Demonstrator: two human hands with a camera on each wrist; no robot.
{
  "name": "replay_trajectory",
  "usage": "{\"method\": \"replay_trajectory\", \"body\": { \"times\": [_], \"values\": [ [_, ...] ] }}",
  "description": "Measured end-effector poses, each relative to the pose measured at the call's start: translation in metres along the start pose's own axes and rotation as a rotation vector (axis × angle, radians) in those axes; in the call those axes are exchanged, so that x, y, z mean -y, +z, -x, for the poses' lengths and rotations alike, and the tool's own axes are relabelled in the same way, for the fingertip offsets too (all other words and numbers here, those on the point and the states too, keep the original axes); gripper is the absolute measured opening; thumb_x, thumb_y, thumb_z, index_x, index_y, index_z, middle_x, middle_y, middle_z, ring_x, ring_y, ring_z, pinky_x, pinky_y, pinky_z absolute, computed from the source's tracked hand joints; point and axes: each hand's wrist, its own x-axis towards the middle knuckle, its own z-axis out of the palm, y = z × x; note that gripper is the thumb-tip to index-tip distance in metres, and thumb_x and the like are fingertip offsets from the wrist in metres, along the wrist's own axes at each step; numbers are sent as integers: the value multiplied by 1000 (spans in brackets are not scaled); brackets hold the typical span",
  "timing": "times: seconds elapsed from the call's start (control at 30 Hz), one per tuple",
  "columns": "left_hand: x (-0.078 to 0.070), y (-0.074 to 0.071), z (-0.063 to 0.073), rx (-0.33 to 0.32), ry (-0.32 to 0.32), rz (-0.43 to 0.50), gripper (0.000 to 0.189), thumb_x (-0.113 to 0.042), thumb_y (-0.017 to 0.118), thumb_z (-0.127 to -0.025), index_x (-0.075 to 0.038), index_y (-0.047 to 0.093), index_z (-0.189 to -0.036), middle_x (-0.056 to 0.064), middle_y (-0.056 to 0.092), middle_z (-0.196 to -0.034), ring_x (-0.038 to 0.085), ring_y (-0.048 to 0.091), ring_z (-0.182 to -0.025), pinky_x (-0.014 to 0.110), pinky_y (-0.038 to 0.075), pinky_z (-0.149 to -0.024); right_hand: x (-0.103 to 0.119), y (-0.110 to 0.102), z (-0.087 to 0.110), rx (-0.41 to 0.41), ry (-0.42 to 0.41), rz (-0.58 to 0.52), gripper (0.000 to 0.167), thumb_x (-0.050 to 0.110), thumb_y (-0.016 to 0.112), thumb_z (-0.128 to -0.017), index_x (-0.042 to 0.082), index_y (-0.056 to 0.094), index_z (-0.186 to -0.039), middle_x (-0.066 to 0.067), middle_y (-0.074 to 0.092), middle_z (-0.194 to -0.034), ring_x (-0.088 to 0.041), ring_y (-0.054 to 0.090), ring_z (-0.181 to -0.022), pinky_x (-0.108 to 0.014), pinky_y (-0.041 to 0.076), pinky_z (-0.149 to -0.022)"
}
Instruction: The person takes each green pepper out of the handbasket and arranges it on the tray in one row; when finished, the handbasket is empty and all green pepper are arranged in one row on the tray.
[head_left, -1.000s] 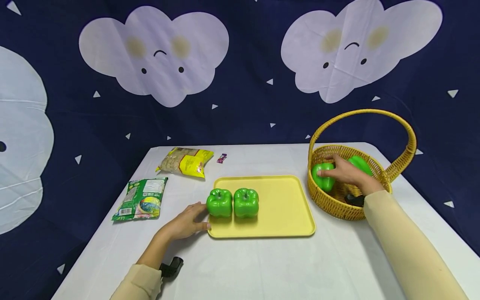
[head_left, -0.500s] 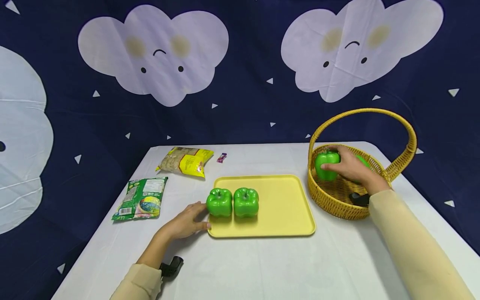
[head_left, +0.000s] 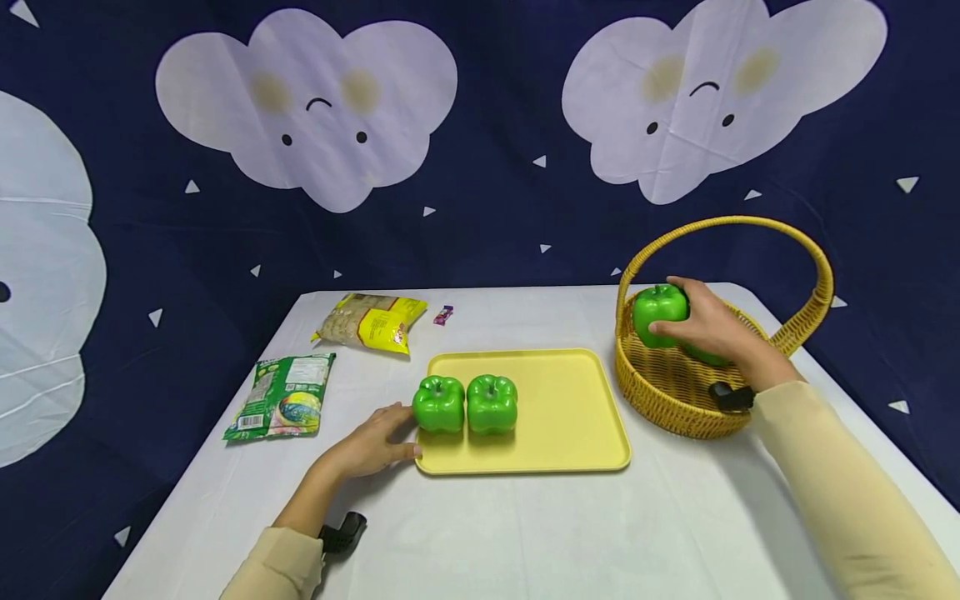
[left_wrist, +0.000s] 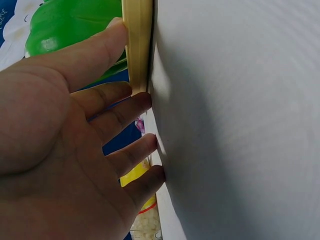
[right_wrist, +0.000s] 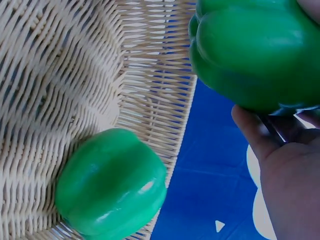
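My right hand (head_left: 707, 323) grips a glossy green bell pepper (head_left: 658, 313) by its sides, stem up, over the wicker basket (head_left: 660, 408). In the right wrist view the held pepper (right_wrist: 255, 50) is up beside the basket rim, and a second pepper (right_wrist: 112, 185) lies inside. The yellow tray (head_left: 570, 417) bears two more green bell peppers, one (head_left: 439, 405) at its left edge and the other (head_left: 492, 405) close beside it. At the tray's left edge rests my left hand (head_left: 373, 446), fingers spread, thumb tip against the rim (left_wrist: 137, 45) in the left wrist view.
A yellow snack bag (head_left: 371, 323) and a green packet (head_left: 283, 398) lie on the white table (head_left: 510, 533) at the left. Near the back is a small purple wrapper (head_left: 443, 316). The basket's tall handle (head_left: 731, 222) arches over the right arm.
My right hand has lifted the bell pepper from the basket's floor, moving up and slightly right, and the pepper has turned upright. The left hand and tray have stayed put.
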Motion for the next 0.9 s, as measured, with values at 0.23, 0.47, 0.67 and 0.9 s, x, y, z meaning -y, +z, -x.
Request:
{"method": "replay_trajectory", "body": {
  "times": [0.23, 0.47, 0.67, 0.9],
  "values": [
    [-1, 0, 0, 2, 6, -2, 67, -30, 68, -85, -6, 41, -142, 19, 37, -149, 42, 20, -143, 61, 18, -115, 6, -2, 7, -9, -16, -24, 97, 37, 72, -82, -1, 14, -149, -31, 29, -141, -41, 42, -117, -55, 40, -96],
    [-1, 0, 1, 6, 6, -5, 68, -30, 68, -85, -6, 41, -142, 19, 36, -149, 42, 20, -143, 61, 18, -115, 19, -1, 18, -43, -40, -24, 95, 38, 73, -81, 6, 16, -150, -29, 30, -140, -40, 43, -115, -55, 41, -93],
    [-2, -1, 1, 4, 13, -8, 67, -28, 68, -86, -5, 40, -142, 20, 36, -149, 43, 20, -143, 61, 18, -115, 31, 2, 27, -96, -102, -43, 91, 33, 75, -80, 9, 21, -149, -25, 36, -134, -37, 47, -109, -50, 43, -89],
    [-2, -1, 0, 5, 12, -25, 68, -30, 68, -86, -6, 40, -142, 20, 36, -149, 43, 20, -143, 61, 19, -115, 44, 12, 35, -163, -178, -22, 86, 26, 77, -78, 8, 28, -146, -18, 42, -132, -31, 51, -107, -27, 43, -84]
  ]
}}
